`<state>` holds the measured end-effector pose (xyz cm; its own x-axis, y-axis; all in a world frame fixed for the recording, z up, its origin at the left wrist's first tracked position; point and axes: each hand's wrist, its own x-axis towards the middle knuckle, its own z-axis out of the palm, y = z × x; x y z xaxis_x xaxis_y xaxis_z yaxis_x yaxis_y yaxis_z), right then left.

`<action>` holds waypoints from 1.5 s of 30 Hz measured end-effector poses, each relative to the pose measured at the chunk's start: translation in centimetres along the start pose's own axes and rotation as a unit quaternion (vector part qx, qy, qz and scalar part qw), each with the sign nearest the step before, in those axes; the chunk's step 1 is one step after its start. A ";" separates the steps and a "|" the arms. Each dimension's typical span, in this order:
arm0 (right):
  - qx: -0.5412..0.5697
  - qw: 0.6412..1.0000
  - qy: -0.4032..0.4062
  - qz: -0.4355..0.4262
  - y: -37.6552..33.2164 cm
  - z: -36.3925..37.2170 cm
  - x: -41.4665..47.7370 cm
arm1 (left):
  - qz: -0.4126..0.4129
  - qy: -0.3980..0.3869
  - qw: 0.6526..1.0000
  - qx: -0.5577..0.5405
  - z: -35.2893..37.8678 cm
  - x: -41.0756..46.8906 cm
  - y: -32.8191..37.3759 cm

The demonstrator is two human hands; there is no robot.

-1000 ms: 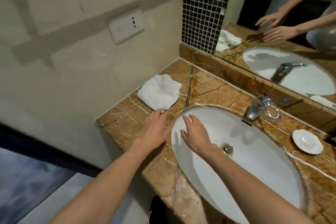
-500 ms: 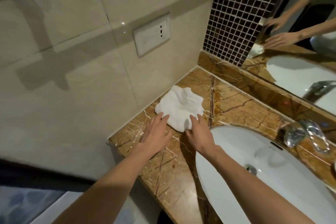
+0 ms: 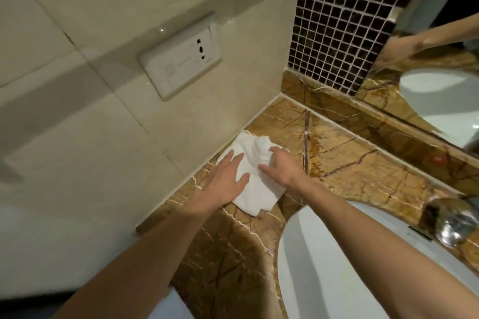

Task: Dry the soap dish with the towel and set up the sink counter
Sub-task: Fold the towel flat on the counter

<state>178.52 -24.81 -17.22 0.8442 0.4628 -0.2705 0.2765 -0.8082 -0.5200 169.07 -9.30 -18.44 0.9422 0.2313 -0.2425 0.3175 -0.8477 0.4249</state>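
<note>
Head view: the white towel [image 3: 259, 193] lies on the marble desk [image 3: 350, 163] against the tiled wall, left of the basin [image 3: 337, 267]. The left hand [image 3: 223, 180] presses flat on it, fingers spread. The right hand [image 3: 278, 167] curls its fingers around a bunched fold. A tap [image 3: 452, 220] shows at the right edge.

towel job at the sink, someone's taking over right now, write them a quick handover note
Left hand lies flat, fingers straight, on the towel. Right hand grips the towel's bunched far end.
The towel lies on the marble counter by the wall, left of the sink. The soap dish is out of view.
Done: towel in hand.
To do: lift it, dry the dish, set up the counter.
</note>
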 end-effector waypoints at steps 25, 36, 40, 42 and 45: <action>0.128 0.987 0.087 -0.047 1.4 0.4 1.6 | 0.146 -0.077 0.982 -0.091 -4.6 9.7 0.2; 0.038 0.991 0.109 -0.071 1.3 0.2 2.4 | 0.106 -0.048 0.991 -0.068 -3.7 9.0 0.9; 0.036 0.985 0.122 -0.113 0.3 0.5 2.0 | 0.153 -0.159 0.974 0.045 -5.1 10.9 1.2; 0.041 0.986 0.110 -0.120 0.4 0.4 2.0 | 0.162 -0.173 0.970 0.052 -5.9 11.4 1.3; -0.006 0.989 0.089 -0.119 1.4 -0.3 2.6 | 0.183 -0.150 0.970 0.055 -7.0 11.7 1.2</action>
<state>181.26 -24.83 -18.36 0.8214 0.5704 0.0066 0.4826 -0.6887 -0.5411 181.24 -4.28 -14.67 0.9107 -0.2308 -0.3426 -0.0617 -0.8961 0.4395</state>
